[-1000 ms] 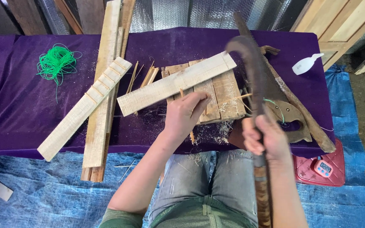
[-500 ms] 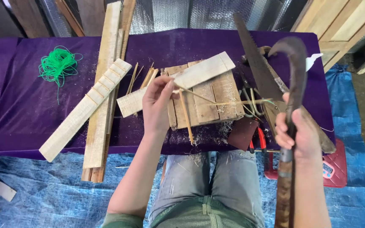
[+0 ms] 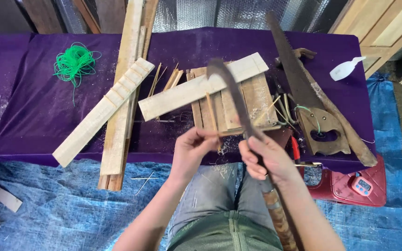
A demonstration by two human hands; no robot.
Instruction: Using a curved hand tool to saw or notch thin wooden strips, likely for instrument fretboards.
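Gripping a curved blade [image 3: 232, 95] (dark, hooked), the right hand [image 3: 266, 160] meets the left hand [image 3: 192, 149], which pinches a thin bamboo strip [image 3: 211, 117] above the purple-covered table [image 3: 33, 116].

Green cord coil [image 3: 74, 63] lying on purple cloth [image 3: 33, 111] at left. Notched wooden slat [image 3: 102, 111] resting diagonally over long planks [image 3: 126, 88]. Pale board [image 3: 182, 93] lying across slatted wood block [image 3: 252, 93]. Handsaw [image 3: 303, 93] lying at right, white scoop [image 3: 345, 69] beyond it. Blue tarp [image 3: 47, 204] covering floor; red stool [image 3: 354, 186] carrying small timer [image 3: 363, 185].
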